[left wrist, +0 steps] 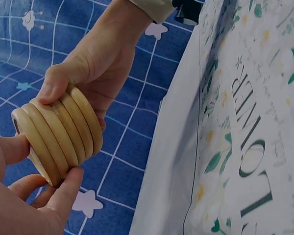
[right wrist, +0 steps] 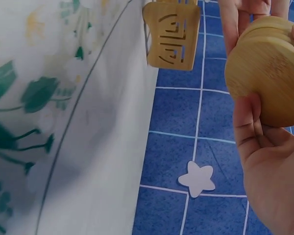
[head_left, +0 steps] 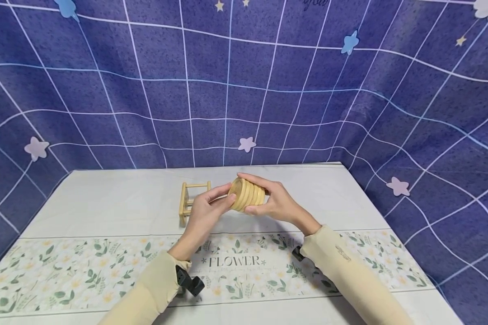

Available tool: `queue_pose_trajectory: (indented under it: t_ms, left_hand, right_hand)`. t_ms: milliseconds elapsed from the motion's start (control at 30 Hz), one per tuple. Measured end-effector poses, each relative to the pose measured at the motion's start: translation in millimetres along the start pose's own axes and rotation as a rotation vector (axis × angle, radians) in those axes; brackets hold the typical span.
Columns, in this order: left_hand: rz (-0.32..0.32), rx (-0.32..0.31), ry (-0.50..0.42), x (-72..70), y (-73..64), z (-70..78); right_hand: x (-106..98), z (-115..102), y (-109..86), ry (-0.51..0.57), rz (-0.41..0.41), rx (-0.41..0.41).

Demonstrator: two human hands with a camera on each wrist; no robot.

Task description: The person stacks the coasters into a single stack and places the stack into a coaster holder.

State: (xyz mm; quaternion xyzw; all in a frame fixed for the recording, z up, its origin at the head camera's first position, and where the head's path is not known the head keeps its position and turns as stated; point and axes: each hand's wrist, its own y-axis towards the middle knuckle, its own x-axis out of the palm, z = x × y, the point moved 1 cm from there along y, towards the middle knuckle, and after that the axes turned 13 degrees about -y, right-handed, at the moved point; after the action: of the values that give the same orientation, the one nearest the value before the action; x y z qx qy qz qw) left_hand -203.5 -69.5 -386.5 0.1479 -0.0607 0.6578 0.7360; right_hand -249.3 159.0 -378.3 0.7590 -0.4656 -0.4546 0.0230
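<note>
Both hands hold a stack of round wooden coasters (head_left: 250,196) up over the table, the stack tipped on its side. My left hand (head_left: 207,210) pinches the left end of the stack, thumb on the near edge and fingers round the rim. From the right, my right hand (head_left: 281,202) grips the stack, thumb below and fingers over the top in the head view. In the left wrist view the coasters (left wrist: 59,132) lie face to face, several deep. A carved mark shows on the end coaster (right wrist: 264,73) in the right wrist view.
A wooden rack (head_left: 184,203) with cut-out side panels and rods stands on the table just left of the hands. The white tablecloth (head_left: 118,203) has a flowered band (head_left: 105,266) across its front. Behind hangs a blue curtain (head_left: 211,99) with a grid pattern.
</note>
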Motion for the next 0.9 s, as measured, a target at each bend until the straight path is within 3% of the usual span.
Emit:
queue_pose_trajectory:
  t_ms: [500, 900]
  left_hand:
    - [0.036, 0.078, 0.066, -14.1, 4.1, 4.0]
    - [0.015, 0.082, 0.106, -32.9, 10.2, 8.6]
  right_hand:
    - [0.0, -8.7, 25.6, -0.094, -0.043, -0.032]
    - [2.8, -14.4, 41.0, -0.13, -0.063, -0.049]
